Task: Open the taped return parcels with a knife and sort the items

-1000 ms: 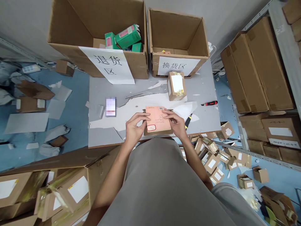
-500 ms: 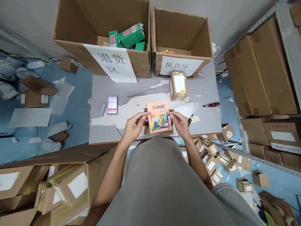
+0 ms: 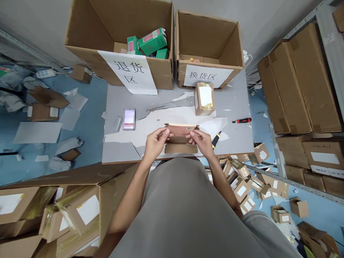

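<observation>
Between my hands is a thin pink booklet (image 3: pixel 180 129), tipped so that a plain side with a small barcode faces me. My left hand (image 3: pixel 157 141) pinches its left end, and my right hand (image 3: pixel 201 141) pinches the right end. Just beneath it sits an opened small cardboard box (image 3: pixel 181 148), its near flap folded toward me and its inside partly hidden. A black and yellow box cutter (image 3: pixel 216 140) lies close to my right hand. Behind the booklet, a taped carton (image 3: pixel 204 98) with a white label stands on the table.
Two large boxes stand at the table's back: the left box (image 3: pixel 83 59) contains green packages (image 3: pixel 153 41), the right box (image 3: pixel 182 71) a few small items. A phone (image 3: pixel 129 119) lies left and a red cutter (image 3: pixel 243 120) right. Parcels (image 3: pixel 88 209) fill a bin at lower left.
The booklet has been tilted over: its colourful picture cover faced me before, and a plain side with a barcode shows now. Both hands keep hold of it, and the box's near flap is more exposed.
</observation>
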The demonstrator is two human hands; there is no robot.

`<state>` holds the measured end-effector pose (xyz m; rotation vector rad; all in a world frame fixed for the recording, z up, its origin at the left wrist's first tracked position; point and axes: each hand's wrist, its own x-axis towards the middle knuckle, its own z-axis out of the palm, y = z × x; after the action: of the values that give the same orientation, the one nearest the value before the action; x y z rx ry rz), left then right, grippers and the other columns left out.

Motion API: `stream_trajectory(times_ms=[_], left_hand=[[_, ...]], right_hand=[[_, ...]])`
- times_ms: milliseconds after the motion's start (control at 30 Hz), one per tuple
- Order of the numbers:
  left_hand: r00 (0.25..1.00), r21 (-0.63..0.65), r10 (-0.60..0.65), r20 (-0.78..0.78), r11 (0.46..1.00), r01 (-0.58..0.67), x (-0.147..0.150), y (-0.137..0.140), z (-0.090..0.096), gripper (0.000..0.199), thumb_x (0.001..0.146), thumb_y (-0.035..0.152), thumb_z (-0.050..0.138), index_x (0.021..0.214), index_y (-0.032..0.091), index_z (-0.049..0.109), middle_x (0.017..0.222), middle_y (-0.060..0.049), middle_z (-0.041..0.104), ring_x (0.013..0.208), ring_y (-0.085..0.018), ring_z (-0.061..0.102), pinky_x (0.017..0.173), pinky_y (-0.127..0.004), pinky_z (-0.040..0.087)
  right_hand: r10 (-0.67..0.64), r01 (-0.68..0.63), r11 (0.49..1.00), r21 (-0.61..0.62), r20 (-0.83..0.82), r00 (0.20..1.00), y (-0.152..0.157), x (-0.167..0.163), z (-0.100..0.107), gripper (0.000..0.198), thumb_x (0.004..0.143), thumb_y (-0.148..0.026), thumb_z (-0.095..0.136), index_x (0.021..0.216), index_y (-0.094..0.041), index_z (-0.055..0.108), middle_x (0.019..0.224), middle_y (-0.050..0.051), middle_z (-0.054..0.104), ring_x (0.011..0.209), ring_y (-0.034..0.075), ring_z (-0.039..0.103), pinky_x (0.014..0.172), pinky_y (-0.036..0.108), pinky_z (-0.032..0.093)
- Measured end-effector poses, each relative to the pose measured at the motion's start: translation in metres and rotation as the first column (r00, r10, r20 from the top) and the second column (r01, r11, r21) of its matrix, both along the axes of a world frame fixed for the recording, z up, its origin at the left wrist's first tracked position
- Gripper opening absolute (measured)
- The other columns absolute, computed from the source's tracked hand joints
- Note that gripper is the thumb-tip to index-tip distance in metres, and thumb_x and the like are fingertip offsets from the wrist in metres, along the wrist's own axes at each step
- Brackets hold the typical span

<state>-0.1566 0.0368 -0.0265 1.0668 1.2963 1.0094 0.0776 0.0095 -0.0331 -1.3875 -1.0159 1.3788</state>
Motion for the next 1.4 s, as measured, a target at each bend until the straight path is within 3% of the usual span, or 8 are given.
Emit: stream_trajectory(times_ms=[133, 267, 633, 800, 967, 1167, 1300, 1400], left_hand=[[0.999, 0.062, 0.023, -0.041, 0.998, -0.021, -0.003, -0.004, 0.008, 0.073, 0.096, 0.083, 0.074, 0.123, 0.017, 0.088, 0.113, -0.015, 0.087, 0.101, -0.028, 0.083, 0.09, -0.039, 0.07], [0.993, 0.144, 0.015, -0.113, 0.99, 0.001, 0.006, -0.016, 0.016, 0.06, 0.092, 0.064, 0.088, 0.132, 0.02, 0.086, 0.12, -0.012, 0.084, 0.101, -0.024, 0.082, 0.089, -0.034, 0.07], [0.889, 0.359, -0.09, -0.449, 0.893, 0.271, 0.043, -0.047, 0.033, 0.035, 0.112, 0.036, 0.066, 0.143, 0.03, 0.081, 0.142, -0.01, 0.081, 0.126, -0.027, 0.081, 0.11, -0.037, 0.066], [0.976, 0.228, -0.009, -0.217, 0.972, 0.06, 0.034, -0.036, 0.022, 0.043, 0.106, 0.049, 0.075, 0.143, 0.027, 0.08, 0.136, -0.011, 0.084, 0.115, -0.027, 0.084, 0.107, -0.041, 0.068], [0.978, -0.065, 0.152, 0.145, 0.987, -0.144, 0.018, -0.01, -0.022, 0.073, 0.082, 0.061, 0.095, 0.138, 0.019, 0.077, 0.132, -0.019, 0.084, 0.115, -0.031, 0.083, 0.094, -0.041, 0.071], [0.873, -0.293, 0.223, 0.433, 0.951, -0.097, 0.026, 0.008, -0.049, 0.068, 0.084, 0.049, 0.095, 0.141, 0.021, 0.073, 0.146, -0.019, 0.078, 0.134, -0.031, 0.078, 0.123, -0.051, 0.06], [0.801, -0.399, 0.296, 0.521, 0.914, -0.078, 0.039, 0.006, -0.046, 0.067, 0.096, 0.048, 0.086, 0.154, 0.022, 0.067, 0.159, -0.018, 0.071, 0.147, -0.033, 0.07, 0.133, -0.054, 0.05], [0.81, -0.386, 0.254, 0.529, 0.922, -0.037, 0.042, 0.003, -0.044, 0.069, 0.097, 0.046, 0.087, 0.159, 0.024, 0.065, 0.162, -0.017, 0.07, 0.149, -0.034, 0.068, 0.133, -0.054, 0.05]], right_hand=[[0.055, -0.059, 0.997, -0.046, -0.071, 0.996, -0.001, 0.001, -0.008, 0.072, 0.096, -0.091, 0.067, 0.114, -0.025, 0.088, 0.11, 0.008, 0.089, 0.09, 0.025, 0.082, 0.086, 0.041, 0.069], [0.028, -0.036, 0.996, -0.079, -0.103, 0.994, 0.005, -0.007, -0.028, 0.066, 0.081, -0.082, 0.089, 0.117, -0.027, 0.082, 0.113, 0.006, 0.088, 0.109, 0.027, 0.081, 0.101, 0.041, 0.067], [-0.019, -0.051, 0.982, -0.181, -0.365, 0.931, 0.02, -0.036, -0.06, 0.069, 0.071, -0.075, 0.096, 0.113, -0.027, 0.071, 0.121, 0.011, 0.087, 0.103, 0.029, 0.083, 0.084, 0.041, 0.071], [-0.095, 0.058, 0.988, -0.143, -0.26, 0.961, 0.021, -0.024, -0.052, 0.066, 0.073, -0.073, 0.096, 0.112, -0.026, 0.072, 0.112, 0.008, 0.087, 0.104, 0.026, 0.082, 0.096, 0.04, 0.069], [-0.204, 0.205, 0.979, 0.013, -0.05, 0.978, 0.019, -0.025, -0.028, 0.051, 0.085, -0.066, 0.092, 0.111, -0.025, 0.075, 0.107, 0.008, 0.084, 0.105, 0.026, 0.078, 0.101, 0.042, 0.067], [-0.039, -0.156, 0.892, 0.425, 0.417, 0.908, -0.003, -0.048, -0.001, 0.018, 0.113, -0.035, 0.066, 0.114, -0.03, 0.084, 0.125, 0.009, 0.081, 0.122, 0.028, 0.075, 0.109, 0.045, 0.063], [-0.016, -0.393, 0.789, 0.472, 0.654, 0.756, -0.017, -0.052, -0.005, 0.025, 0.114, -0.019, 0.063, 0.118, -0.029, 0.085, 0.123, 0.009, 0.082, 0.111, 0.024, 0.076, 0.1, 0.04, 0.067], [-0.045, -0.359, 0.794, 0.491, 0.636, 0.771, -0.022, -0.047, -0.013, 0.022, 0.115, -0.023, 0.065, 0.118, -0.03, 0.086, 0.121, 0.008, 0.083, 0.111, 0.023, 0.078, 0.1, 0.039, 0.068]])
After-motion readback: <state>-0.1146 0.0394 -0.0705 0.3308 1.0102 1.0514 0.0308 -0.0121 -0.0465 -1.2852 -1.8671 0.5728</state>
